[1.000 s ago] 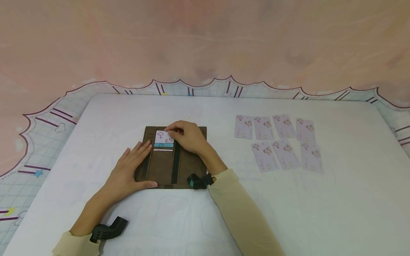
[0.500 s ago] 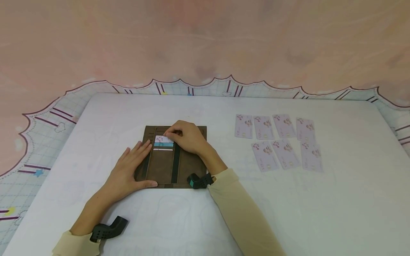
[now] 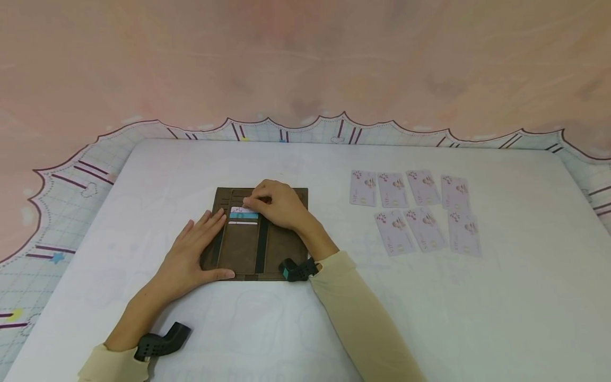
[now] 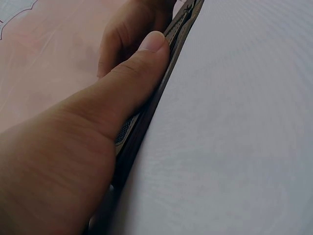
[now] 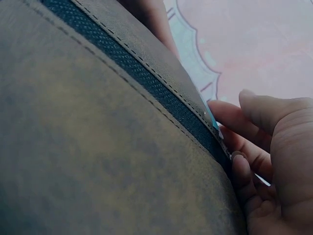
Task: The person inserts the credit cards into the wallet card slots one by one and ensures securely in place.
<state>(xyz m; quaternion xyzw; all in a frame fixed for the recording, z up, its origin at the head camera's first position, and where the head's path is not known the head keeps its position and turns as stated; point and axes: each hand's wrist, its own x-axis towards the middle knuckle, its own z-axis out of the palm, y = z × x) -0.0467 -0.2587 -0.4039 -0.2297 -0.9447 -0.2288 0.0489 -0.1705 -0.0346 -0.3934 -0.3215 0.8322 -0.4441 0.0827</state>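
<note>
On the white tabletop [image 3: 296, 329], the left hand [image 3: 193, 249], fingers straight and spread, rests on an open brown leather wallet [image 3: 238, 249] whose panels run lengthwise away from the person. The right hand [image 3: 281, 204], fingers curled, touches a pink-white card [image 3: 237, 209] tucked in its left half above a turquoise strip [image 3: 243, 216], whether pinching I can't tell; farther right, seven lilac rectangular cards [image 3: 423, 226] faintly read "VIP".

Head view high, facing forward-down; both wrist views close, low, sharing wallet [image 3: 241, 246].

White table [image 3: 501, 318], pinkish backdrop [image 3: 305, 63], scalloped checked border [image 3: 114, 151], blue star [image 3: 58, 259]
</note>
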